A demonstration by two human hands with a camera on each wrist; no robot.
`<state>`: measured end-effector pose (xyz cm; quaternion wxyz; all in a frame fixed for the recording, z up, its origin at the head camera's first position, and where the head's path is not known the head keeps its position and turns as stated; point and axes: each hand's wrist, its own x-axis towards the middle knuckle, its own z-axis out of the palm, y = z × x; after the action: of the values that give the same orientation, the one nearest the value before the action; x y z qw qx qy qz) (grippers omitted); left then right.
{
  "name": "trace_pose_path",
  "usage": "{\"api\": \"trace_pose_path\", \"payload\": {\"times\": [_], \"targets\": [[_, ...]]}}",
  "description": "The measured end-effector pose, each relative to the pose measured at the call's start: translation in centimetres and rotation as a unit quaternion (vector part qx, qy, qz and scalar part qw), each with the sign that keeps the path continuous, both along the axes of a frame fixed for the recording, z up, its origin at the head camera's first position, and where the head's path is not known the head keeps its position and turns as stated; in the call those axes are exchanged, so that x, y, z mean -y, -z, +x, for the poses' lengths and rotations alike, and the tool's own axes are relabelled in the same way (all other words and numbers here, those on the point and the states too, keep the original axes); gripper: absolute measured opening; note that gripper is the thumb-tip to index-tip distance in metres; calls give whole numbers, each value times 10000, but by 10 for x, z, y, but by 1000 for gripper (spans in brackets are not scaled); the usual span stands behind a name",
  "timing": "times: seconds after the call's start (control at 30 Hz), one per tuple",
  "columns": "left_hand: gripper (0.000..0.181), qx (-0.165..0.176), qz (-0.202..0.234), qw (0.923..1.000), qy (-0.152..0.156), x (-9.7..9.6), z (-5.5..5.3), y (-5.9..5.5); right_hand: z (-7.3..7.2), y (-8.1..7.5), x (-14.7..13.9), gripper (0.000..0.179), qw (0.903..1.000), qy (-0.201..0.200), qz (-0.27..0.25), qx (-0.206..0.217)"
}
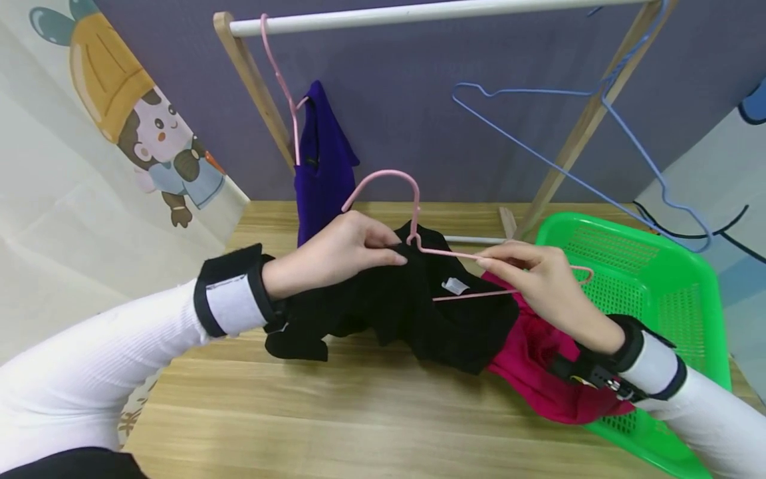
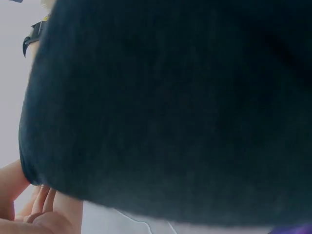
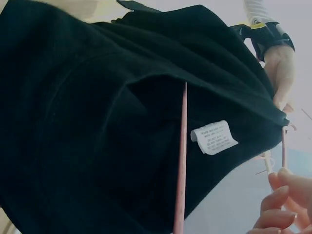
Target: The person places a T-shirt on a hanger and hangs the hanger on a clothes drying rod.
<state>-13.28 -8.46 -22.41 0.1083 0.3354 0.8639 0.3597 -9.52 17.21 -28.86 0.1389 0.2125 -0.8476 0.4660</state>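
Note:
A black garment (image 1: 383, 303) hangs in front of me, partly on a pink hanger (image 1: 389, 174). At its neckline, beside the hook's base, my left hand (image 1: 341, 256) pinches the cloth between thumb and fingers. My right hand (image 1: 532, 273) pinches the hanger's right arm, whose end sticks out past the fingers, outside the cloth. In the right wrist view the lower bar of the hanger (image 3: 181, 170) passes into the neck opening, next to a white label (image 3: 213, 137). Black cloth (image 2: 165, 112) fills most of the left wrist view and hides part of the left hand (image 2: 44, 209).
Behind stands a rack with a white rail (image 1: 419, 14); a purple garment (image 1: 323, 166) hangs there on a pink hanger. A blue hanger (image 1: 538, 156) hangs at right. A green basket (image 1: 688, 286) stands on the right, with a magenta garment (image 1: 538, 372) over its edge.

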Motion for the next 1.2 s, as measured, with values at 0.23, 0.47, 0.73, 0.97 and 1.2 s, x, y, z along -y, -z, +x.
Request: {"api": "trace_pose_path", "payload": {"times": [0.23, 0.47, 0.73, 0.97, 1.2], "targets": [[16, -364, -281, 9986, 261, -5, 3, -1, -3, 1, 6, 15, 9983, -362, 1, -459], [18, -442, 7, 9986, -275, 3, 0, -2, 3, -1, 9, 23, 9627, -348, -456, -2643], [20, -281, 196, 9964, -771, 17, -3, -4, 13, 23, -1, 34, 9301, -1506, 1312, -3082], [21, -207, 221, 9969, -726, 18, -1, -6, -4, 41, -19, 42, 9201, -1182, 2455, -2813], [20, -352, 305, 9968, -656, 22, 1, -6, -13, 46, -29, 48, 9219, -1027, 2596, -2686]]}}
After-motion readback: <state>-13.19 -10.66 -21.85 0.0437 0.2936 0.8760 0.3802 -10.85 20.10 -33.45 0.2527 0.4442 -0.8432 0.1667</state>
